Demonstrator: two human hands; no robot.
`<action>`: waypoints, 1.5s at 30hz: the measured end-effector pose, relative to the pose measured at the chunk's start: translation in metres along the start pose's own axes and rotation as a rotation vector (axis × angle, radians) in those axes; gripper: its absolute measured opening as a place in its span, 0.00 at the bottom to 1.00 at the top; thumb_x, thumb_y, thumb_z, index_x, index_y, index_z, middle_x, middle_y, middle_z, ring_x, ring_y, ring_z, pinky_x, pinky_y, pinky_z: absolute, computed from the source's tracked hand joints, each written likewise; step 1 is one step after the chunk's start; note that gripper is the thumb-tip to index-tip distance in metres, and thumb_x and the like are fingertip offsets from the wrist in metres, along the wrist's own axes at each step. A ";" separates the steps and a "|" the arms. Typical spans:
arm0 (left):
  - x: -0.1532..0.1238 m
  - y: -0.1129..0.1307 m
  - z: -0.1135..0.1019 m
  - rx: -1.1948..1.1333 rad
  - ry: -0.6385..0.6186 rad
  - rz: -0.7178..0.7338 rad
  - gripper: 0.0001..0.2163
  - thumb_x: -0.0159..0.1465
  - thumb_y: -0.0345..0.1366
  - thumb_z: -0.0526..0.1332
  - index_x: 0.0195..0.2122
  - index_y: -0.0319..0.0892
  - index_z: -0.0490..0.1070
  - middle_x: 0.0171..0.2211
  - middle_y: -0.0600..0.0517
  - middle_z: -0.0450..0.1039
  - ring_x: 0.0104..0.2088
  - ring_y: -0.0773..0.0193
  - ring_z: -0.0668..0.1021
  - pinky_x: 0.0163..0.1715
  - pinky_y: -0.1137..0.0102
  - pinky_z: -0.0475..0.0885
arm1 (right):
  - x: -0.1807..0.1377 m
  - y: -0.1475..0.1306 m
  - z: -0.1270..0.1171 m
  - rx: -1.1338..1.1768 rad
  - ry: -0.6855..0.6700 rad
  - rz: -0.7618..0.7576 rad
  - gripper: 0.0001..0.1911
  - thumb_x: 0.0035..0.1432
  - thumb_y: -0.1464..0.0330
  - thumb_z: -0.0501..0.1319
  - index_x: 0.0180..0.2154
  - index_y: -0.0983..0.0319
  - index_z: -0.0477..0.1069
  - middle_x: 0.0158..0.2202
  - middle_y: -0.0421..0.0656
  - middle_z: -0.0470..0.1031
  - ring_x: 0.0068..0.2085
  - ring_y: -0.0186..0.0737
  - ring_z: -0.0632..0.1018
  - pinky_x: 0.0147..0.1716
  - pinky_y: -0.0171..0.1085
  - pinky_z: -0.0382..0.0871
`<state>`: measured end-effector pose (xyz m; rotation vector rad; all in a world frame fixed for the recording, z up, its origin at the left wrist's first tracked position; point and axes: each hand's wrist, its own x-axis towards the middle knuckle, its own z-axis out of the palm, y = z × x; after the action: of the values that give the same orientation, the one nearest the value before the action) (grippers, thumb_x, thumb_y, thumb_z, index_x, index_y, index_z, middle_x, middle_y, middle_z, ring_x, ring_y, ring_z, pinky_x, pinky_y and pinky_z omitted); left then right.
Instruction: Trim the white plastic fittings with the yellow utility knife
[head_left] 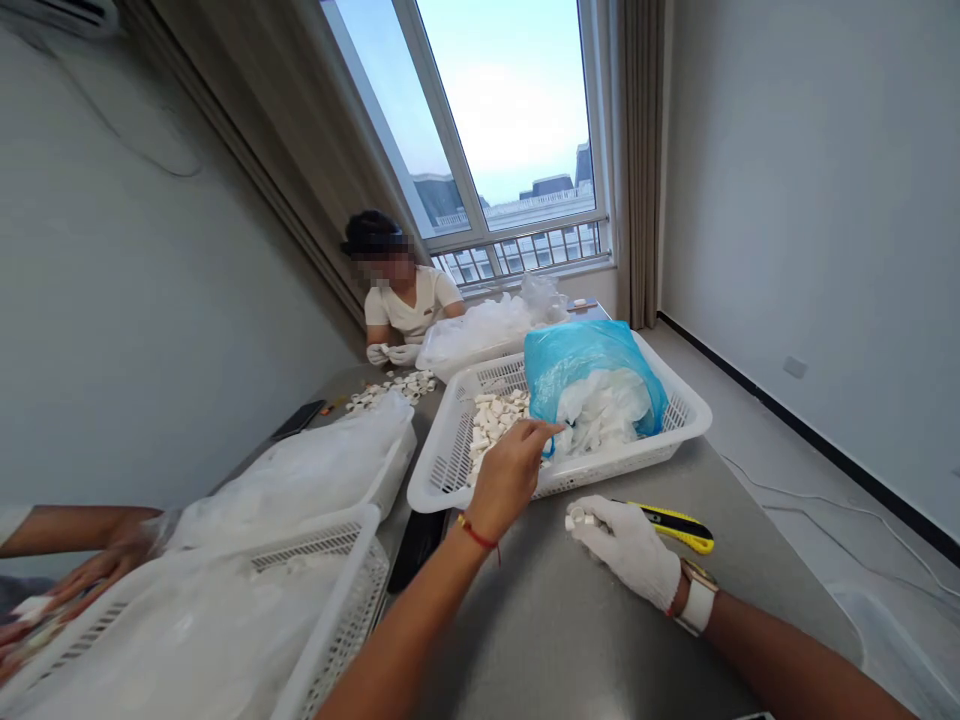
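My left hand (514, 460), bare with a red string on the wrist, reaches over the near rim of a white plastic basket (431, 490). Its index finger stretches to the right, at the edge of a blue plastic bag (577, 345) full of crumpled white material (607, 405); the other fingers are partly hidden. Small white pieces (495, 425) lie heaped in the basket's left part. In a white glove, my right hand (626, 550) rests low over the table, its fingers closed on a small white ring-shaped piece (577, 518). A yellow-and-black utility knife (675, 525) lies just beyond it.
Left of me stand white baskets (367, 525) with clear plastic bags (300, 465). Another person's bare hands (90, 570) work at the far left. Across the grey table (555, 620), a gloved co-worker (409, 305) sits by scattered white pieces (390, 390). A dark object (416, 550) lies near my left forearm.
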<state>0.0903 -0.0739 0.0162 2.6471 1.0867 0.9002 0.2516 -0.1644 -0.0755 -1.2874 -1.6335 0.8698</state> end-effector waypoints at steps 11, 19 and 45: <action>0.077 -0.026 0.039 0.342 -0.549 0.068 0.07 0.55 0.21 0.60 0.24 0.38 0.72 0.24 0.47 0.71 0.30 0.57 0.76 0.34 0.66 0.66 | 0.005 0.008 -0.002 -0.057 0.047 -0.056 0.10 0.60 0.62 0.56 0.35 0.59 0.74 0.30 0.38 0.76 0.32 0.37 0.73 0.34 0.33 0.62; 0.077 -0.031 -0.017 -0.030 -0.202 -0.099 0.11 0.56 0.35 0.59 0.19 0.41 0.62 0.23 0.54 0.65 0.27 0.66 0.68 0.29 0.72 0.64 | 0.003 0.003 -0.005 -0.016 0.058 -0.077 0.10 0.61 0.62 0.55 0.35 0.59 0.73 0.31 0.38 0.76 0.33 0.37 0.73 0.34 0.34 0.63; -0.073 0.014 -0.015 -1.049 0.395 -0.761 0.27 0.46 0.26 0.57 0.50 0.45 0.65 0.47 0.49 0.73 0.30 0.66 0.76 0.18 0.76 0.74 | 0.001 -0.001 -0.046 0.287 0.329 -0.147 0.15 0.58 0.59 0.61 0.44 0.59 0.75 0.56 0.50 0.68 0.52 0.47 0.72 0.48 0.45 0.70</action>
<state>0.0490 -0.1349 -0.0018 1.1247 1.1005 1.3043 0.2935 -0.1632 -0.0565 -1.0339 -1.2744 0.7281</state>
